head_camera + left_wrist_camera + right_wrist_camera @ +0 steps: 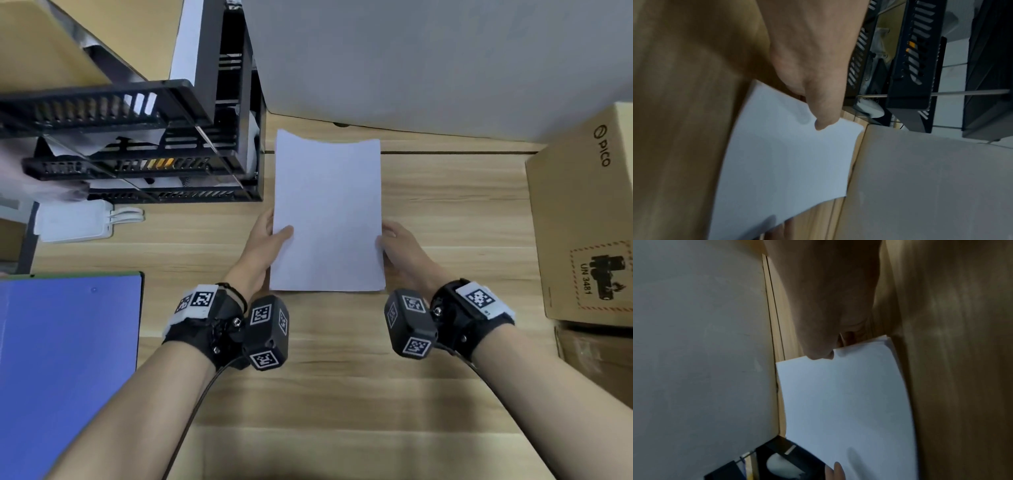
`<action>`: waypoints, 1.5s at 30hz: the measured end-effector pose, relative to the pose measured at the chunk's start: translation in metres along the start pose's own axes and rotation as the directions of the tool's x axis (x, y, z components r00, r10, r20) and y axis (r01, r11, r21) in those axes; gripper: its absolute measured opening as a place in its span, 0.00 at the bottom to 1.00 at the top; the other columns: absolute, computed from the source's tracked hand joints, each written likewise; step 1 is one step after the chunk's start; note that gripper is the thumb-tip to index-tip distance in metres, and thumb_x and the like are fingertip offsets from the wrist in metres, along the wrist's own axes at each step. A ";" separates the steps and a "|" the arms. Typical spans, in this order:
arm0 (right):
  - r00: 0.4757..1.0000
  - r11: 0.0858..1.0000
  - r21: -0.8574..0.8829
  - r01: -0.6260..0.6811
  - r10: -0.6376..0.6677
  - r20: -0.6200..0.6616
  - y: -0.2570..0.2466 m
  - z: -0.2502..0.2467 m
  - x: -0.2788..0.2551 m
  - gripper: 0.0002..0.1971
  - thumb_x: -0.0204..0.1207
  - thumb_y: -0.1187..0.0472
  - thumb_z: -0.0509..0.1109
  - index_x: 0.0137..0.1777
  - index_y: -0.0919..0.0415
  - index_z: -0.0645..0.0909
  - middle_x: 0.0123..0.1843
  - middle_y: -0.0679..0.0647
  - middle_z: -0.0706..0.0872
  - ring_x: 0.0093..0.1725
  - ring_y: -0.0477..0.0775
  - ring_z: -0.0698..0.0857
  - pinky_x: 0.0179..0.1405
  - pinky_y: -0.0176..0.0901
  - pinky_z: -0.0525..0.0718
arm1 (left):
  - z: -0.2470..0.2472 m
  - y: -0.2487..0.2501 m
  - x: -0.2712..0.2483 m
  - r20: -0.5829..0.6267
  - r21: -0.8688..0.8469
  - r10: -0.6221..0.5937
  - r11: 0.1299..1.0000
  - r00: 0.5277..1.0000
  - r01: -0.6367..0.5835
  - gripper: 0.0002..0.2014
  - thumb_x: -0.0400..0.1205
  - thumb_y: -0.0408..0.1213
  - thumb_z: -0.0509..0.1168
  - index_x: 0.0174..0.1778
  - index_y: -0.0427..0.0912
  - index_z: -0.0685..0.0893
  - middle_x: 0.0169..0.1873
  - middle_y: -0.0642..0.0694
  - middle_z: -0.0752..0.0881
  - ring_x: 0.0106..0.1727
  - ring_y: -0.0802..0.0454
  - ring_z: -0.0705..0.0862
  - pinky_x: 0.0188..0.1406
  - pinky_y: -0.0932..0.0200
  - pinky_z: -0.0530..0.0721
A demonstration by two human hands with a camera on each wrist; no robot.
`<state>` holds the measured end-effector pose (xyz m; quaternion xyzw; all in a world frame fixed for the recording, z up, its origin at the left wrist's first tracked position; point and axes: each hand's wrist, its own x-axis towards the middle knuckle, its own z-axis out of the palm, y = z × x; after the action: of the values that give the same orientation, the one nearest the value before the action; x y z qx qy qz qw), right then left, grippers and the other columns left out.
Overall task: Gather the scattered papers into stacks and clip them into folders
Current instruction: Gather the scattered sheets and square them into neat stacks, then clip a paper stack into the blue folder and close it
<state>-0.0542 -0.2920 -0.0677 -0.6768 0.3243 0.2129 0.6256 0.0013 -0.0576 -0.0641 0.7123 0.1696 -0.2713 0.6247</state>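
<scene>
A stack of white paper (pixel 329 212) is held over the wooden desk (pixel 342 394), squared up in both hands. My left hand (pixel 270 236) grips its left edge, thumb lying on the top sheet. My right hand (pixel 394 243) grips the right edge, thumb on top too. In the left wrist view the thumb (pixel 824 116) presses on the paper (pixel 785 159). The right wrist view shows the thumb (pixel 818 350) on the stack's (pixel 844 402) corner, where several sheet edges show. A blue folder (pixel 65 370) lies at the lower left of the desk.
A black tiered paper tray (pixel 144 144) with sheets stands at the back left. A grey partition (pixel 428 61) runs along the back. A PICO cardboard box (pixel 585 219) sits at the right. A white power strip (pixel 75 222) lies below the tray.
</scene>
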 end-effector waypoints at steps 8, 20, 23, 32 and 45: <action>0.996 0.999 -0.001 0.050 -0.050 0.076 0.017 0.009 0.002 0.34 0.74 0.74 0.51 0.80 0.52 0.65 0.72 0.49 0.80 0.69 0.54 0.81 0.68 0.55 0.81 | 0.003 -0.014 -0.007 0.032 0.061 0.011 0.998 0.999 -0.013 0.29 0.85 0.27 0.57 0.80 0.55 0.67 0.70 0.57 0.81 0.69 0.56 0.80 0.72 0.47 0.78; 0.986 0.999 -0.011 0.036 -0.037 -0.161 0.040 0.000 -0.019 0.12 0.79 0.69 0.59 0.55 0.49 0.70 0.45 0.42 0.73 0.46 0.47 0.75 0.35 0.32 0.70 | -0.021 -0.026 -0.032 -0.012 0.102 0.025 0.994 1.000 -0.024 0.23 0.85 0.29 0.59 0.76 0.49 0.72 0.70 0.57 0.77 0.69 0.61 0.76 0.65 0.63 0.76; 0.966 0.997 0.038 -0.070 0.077 -0.247 0.066 0.006 -0.039 0.15 0.80 0.70 0.60 0.61 0.54 0.71 0.47 0.52 0.78 0.47 0.53 0.78 0.31 0.35 0.74 | -0.040 -0.054 -0.053 -0.065 0.097 -0.051 0.994 0.997 0.058 0.21 0.85 0.32 0.62 0.75 0.45 0.73 0.68 0.51 0.78 0.64 0.54 0.80 0.57 0.63 0.80; 0.949 0.942 0.159 -0.297 0.309 -0.058 0.098 0.088 -0.093 0.13 0.79 0.70 0.56 0.33 0.61 0.71 0.27 0.56 0.71 0.20 0.54 0.74 0.18 0.35 0.73 | -0.107 -0.123 -0.121 -0.062 0.008 -0.157 0.987 0.986 0.158 0.12 0.86 0.30 0.59 0.64 0.40 0.80 0.53 0.42 0.85 0.41 0.51 0.84 0.41 0.61 0.80; 0.905 0.977 -0.129 -0.170 0.206 0.373 0.063 0.313 -0.127 0.06 0.81 0.65 0.61 0.50 0.58 0.80 0.44 0.54 0.84 0.41 0.56 0.83 0.46 0.49 0.82 | -0.320 -0.164 -0.183 -0.631 0.221 0.119 0.975 0.767 0.031 0.19 0.79 0.30 0.68 0.66 0.39 0.81 0.65 0.43 0.81 0.66 0.48 0.78 0.73 0.47 0.74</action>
<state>-0.1509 0.0383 -0.0639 -0.6158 0.2489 0.4157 0.6213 -0.1832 0.3014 -0.0624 0.8298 0.3247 -0.0145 0.4536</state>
